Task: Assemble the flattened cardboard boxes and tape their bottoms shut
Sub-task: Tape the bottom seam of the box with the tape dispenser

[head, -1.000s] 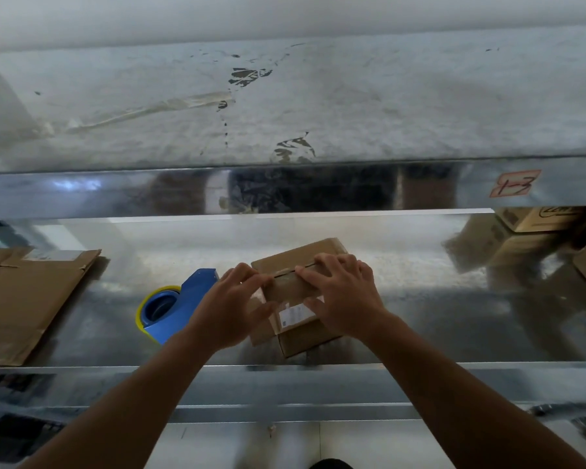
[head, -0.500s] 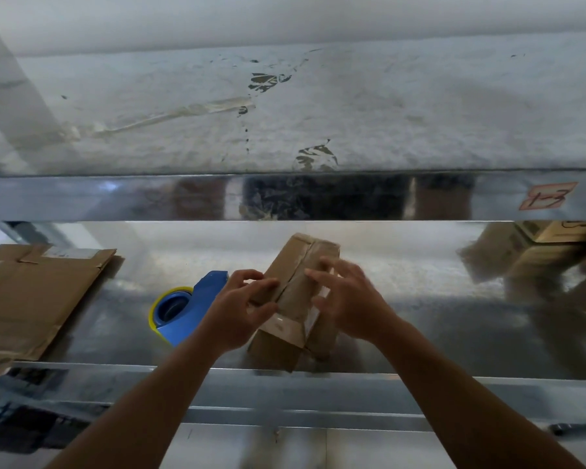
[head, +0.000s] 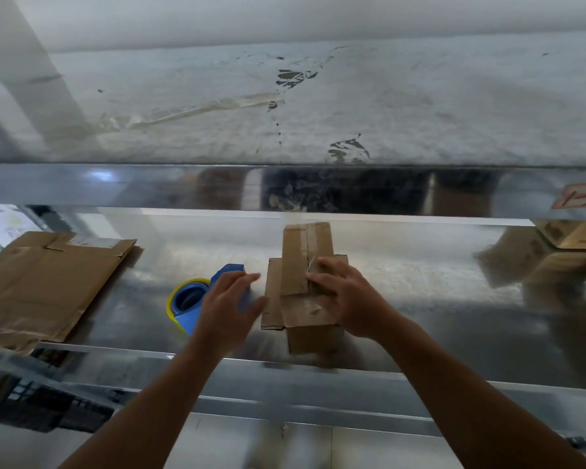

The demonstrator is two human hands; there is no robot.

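Observation:
A small cardboard box (head: 298,265) stands on the shiny metal shelf (head: 420,292), its folded flaps facing up and one flap sticking out to the left. My right hand (head: 347,292) presses down on the flaps with spread fingers. My left hand (head: 229,299) hovers just left of the box, fingers straight and blurred, over a blue tape dispenser (head: 197,301) holding a yellow roll. It holds nothing.
Flattened cardboard boxes (head: 48,279) lie at the left of the shelf. More cardboard boxes (head: 575,235) sit at the far right. An upper shelf beam (head: 285,187) with a pink label (head: 579,196) runs overhead. The shelf's front rail (head: 285,367) lies near me.
The box has been turned so its long side points away from me. My left hand has let go of it and moved left toward the tape dispenser. My right hand stays on the flaps.

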